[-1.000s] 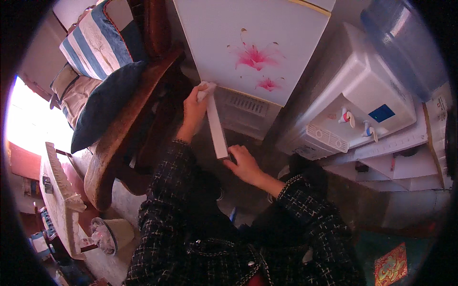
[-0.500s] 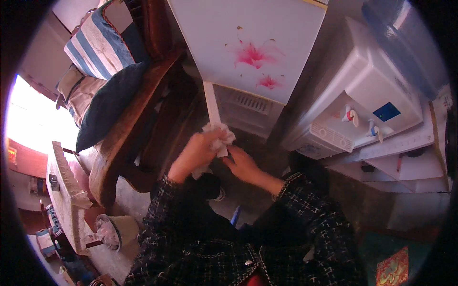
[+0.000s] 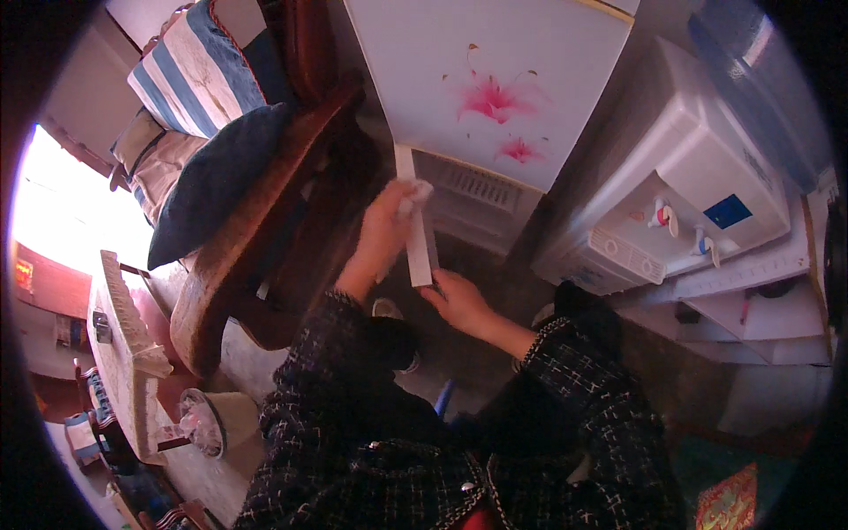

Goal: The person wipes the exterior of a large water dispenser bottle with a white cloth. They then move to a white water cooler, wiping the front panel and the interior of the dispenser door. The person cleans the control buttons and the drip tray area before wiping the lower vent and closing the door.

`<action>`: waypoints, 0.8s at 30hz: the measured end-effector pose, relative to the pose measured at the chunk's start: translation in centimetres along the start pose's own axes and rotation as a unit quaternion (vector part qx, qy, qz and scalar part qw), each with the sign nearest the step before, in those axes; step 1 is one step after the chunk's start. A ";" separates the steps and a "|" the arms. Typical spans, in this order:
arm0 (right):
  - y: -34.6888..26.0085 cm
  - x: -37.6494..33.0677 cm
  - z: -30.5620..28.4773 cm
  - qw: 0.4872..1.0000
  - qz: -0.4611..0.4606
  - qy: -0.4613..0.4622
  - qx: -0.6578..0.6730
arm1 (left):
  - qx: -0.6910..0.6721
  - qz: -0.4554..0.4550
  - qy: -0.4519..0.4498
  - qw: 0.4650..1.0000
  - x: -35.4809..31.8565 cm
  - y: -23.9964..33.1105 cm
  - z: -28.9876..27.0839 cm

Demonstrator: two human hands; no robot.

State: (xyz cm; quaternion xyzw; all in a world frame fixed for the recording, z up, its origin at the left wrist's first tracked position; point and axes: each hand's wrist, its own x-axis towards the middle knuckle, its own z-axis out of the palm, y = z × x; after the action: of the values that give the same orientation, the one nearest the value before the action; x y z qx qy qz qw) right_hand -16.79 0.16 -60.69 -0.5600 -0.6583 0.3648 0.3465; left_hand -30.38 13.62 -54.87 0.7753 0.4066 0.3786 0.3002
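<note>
Since the earlier frame, left hand (image 3: 387, 228) has slid back up the white strip (image 3: 417, 230), pressing a crumpled cloth (image 3: 413, 196) against its upper half. I note the strip's long axis runs from the white fridge (image 3: 495, 79) grille down toward me. Right hand (image 3: 459, 300) pinches the lower end, nearer my body. Wooden chair (image 3: 265, 203) stands left of the fridge, white dispenser (image 3: 680, 194) right.
</note>
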 end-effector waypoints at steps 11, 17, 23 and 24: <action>-1.0 1.0 2.1 0.999 -0.027 -0.036 0.008 | 0.067 0.046 0.032 0.996 3.0 -4.5 -0.7; -1.4 0.8 1.0 0.999 -0.013 -0.047 0.003 | 0.160 0.050 -0.026 0.985 -1.7 3.1 -1.3; -0.5 0.7 0.7 0.997 -0.029 -0.074 -0.005 | 0.264 -0.008 -0.302 0.916 -3.8 7.9 -3.7; -0.7 1.1 0.1 0.993 0.001 -0.112 -0.042 | 0.240 -0.001 -0.309 0.920 -3.9 7.4 -3.8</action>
State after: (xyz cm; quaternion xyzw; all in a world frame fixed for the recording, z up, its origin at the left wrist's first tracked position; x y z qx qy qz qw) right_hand -17.36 1.12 -60.06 -0.5304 -0.7067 0.3980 0.2465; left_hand -32.02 7.25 -48.50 0.9020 0.3731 0.0107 0.2169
